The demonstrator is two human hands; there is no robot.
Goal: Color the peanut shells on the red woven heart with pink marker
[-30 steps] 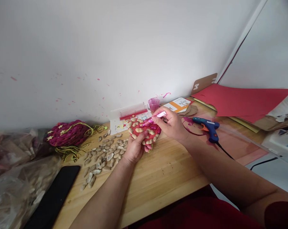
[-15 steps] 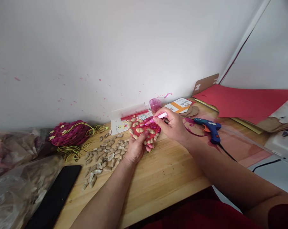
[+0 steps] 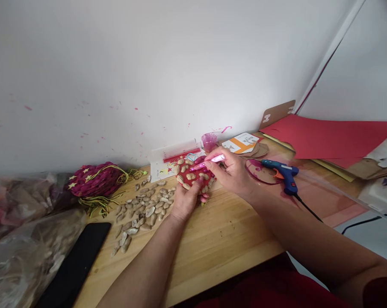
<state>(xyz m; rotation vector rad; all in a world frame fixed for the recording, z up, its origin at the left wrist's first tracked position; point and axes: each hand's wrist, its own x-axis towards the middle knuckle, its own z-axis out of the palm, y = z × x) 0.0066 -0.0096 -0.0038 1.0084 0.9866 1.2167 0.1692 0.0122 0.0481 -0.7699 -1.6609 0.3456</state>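
My left hand (image 3: 186, 199) grips a red craft piece (image 3: 193, 176) covered with glued peanut shells, holding it just above the wooden table (image 3: 225, 239). My right hand (image 3: 234, 172) is closed on a pink marker (image 3: 209, 161), with its tip resting on the top of the red piece. A scatter of loose peanut shells (image 3: 142, 209) lies on the table just left of my left hand.
A magenta shell-covered ball with gold stars and green strings (image 3: 95, 180) lies at the left. A blue glue gun (image 3: 283, 173) rests right of my right hand. A black phone (image 3: 76, 265), plastic bags (image 3: 23, 252), red paper sheets (image 3: 328, 137), a pink cup (image 3: 208, 140) and a booklet (image 3: 243, 142) are around.
Both hands stay on the red piece; the marker tip has shifted slightly across its top. The view has drifted a little.
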